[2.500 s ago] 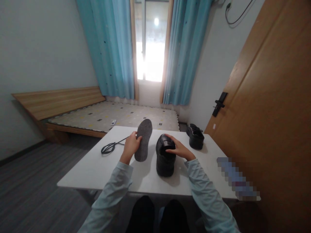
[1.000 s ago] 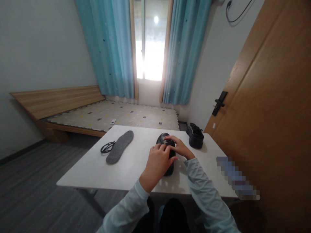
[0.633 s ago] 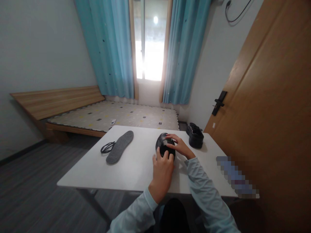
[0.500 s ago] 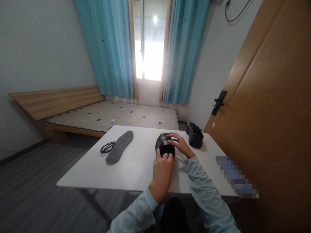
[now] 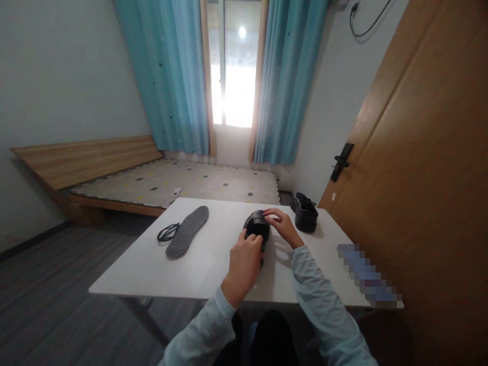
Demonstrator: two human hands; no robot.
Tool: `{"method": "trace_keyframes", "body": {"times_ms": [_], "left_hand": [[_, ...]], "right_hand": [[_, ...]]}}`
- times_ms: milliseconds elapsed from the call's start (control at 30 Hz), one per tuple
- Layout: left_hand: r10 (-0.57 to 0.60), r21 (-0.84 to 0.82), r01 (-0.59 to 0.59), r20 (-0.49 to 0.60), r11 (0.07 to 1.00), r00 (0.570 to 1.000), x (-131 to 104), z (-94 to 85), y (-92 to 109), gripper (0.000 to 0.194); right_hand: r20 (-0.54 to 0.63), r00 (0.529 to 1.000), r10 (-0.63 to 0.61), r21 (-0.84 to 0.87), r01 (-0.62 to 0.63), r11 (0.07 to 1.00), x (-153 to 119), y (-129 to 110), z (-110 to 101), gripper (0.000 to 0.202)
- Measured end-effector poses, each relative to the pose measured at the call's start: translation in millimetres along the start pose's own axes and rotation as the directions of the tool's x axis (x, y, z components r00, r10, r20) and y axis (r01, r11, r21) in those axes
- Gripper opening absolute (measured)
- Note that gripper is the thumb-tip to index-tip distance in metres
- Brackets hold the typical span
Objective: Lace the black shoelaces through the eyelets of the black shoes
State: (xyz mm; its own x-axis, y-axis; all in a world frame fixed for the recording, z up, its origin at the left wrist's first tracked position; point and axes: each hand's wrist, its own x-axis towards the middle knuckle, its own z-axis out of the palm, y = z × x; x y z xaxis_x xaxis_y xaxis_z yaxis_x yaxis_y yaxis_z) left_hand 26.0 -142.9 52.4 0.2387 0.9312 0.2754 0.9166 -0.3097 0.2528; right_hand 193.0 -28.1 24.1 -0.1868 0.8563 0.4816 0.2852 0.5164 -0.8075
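Observation:
A black shoe (image 5: 256, 220) is between my two hands on the white table (image 5: 152, 274), its opening facing me. My left hand (image 5: 246, 259) grips the near edge of the opening, with the fingertips partly hidden inside. On the right side, my right hand (image 5: 280, 224) touches the upper of this shoe with its fingertips, fingers bent and apart. A second black shoe (image 5: 305, 216), with laces, stands at the back right of the table. To the left lie a grey insole (image 5: 188, 232) and a coiled black shoelace (image 5: 168, 233).
A blurred bluish item (image 5: 366, 277) lies along the table's right edge. Beyond the table is a bed (image 5: 198, 178) with a small white object (image 5: 176, 192) on it. A wooden door (image 5: 415, 178) stands close on the right.
My left hand has moved slightly left and down, and the shoe has tilted, showing more of its near side. My right hand has stayed almost in place at the upper.

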Motion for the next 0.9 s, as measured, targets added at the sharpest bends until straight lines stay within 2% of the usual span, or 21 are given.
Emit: {"method": "trace_keyframes", "body": {"times_ms": [200,467,633,900], "left_hand": [[0.006,0.0,-0.006,-0.039,1.0,0.999,2,-13.0,-16,0.023],[-0.04,0.013,0.043,-0.155,0.999,0.987,-3,-14.8,-44,0.021],[-0.08,0.056,0.098,-0.272,0.994,0.959,-7,-17.3,-69,0.013],[-0.125,0.15,0.205,-0.421,0.967,0.898,-11,-24.0,-114,0.011]], "right_hand": [[-0.049,0.999,0.019,-0.031,-0.021,0.999,1,3,-2,0.025],[-0.044,0.999,0.014,-0.085,-0.017,0.996,2,14,-1,0.023],[-0.027,1.0,0.011,-0.116,-0.014,0.993,1,14,0,0.022],[0.005,1.0,0.017,-0.143,-0.016,0.99,1,13,-1,0.02]]}}
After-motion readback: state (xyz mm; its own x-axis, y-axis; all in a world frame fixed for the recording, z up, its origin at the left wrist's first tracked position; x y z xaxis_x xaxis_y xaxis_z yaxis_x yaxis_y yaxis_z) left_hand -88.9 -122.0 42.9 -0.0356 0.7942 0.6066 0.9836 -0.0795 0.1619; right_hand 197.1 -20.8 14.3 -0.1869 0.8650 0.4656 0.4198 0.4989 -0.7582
